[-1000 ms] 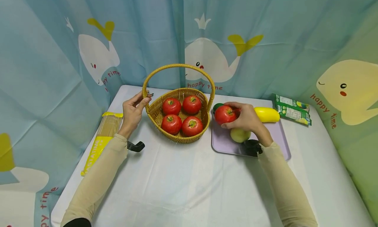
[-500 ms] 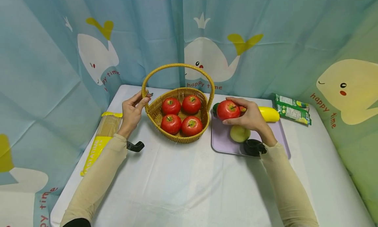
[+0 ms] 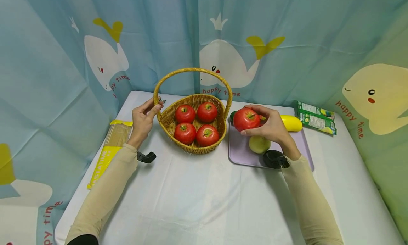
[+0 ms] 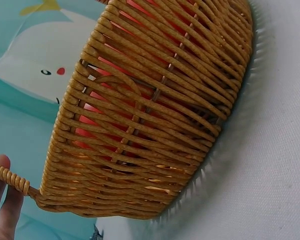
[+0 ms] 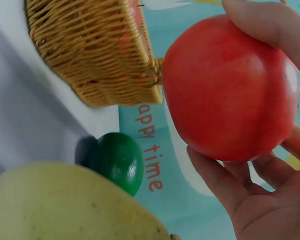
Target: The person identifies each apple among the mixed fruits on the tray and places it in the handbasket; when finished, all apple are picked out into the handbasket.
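A wicker basket [image 3: 200,151] with a tall arched handle [image 3: 192,70] stands on the table with several red apples [image 3: 207,135] inside. My left hand [image 3: 142,121] pinches the lower left end of the handle; the left wrist view shows those fingers [image 4: 9,210] at it. To the right of the basket, my right hand [image 3: 271,126] grips another red apple [image 3: 246,120], with thumb and fingers around its sides. This apple is held over the purple tray [image 3: 237,154]. Below it on the tray lies a yellow-green pear [image 3: 259,144], named from the right wrist view.
A dark green, smooth, rounded item [image 5: 121,162] lies by the tray's back left corner. A long yellow item [image 3: 291,123] lies at the tray's back, partly hidden by my hand. Green packets [image 3: 315,118] lie behind right; a pasta pack [image 3: 109,152] lies beside my left arm.
My right hand has lifted the apple slightly and shifted it a little right, then held almost still. My left hand and the basket have stayed in place.
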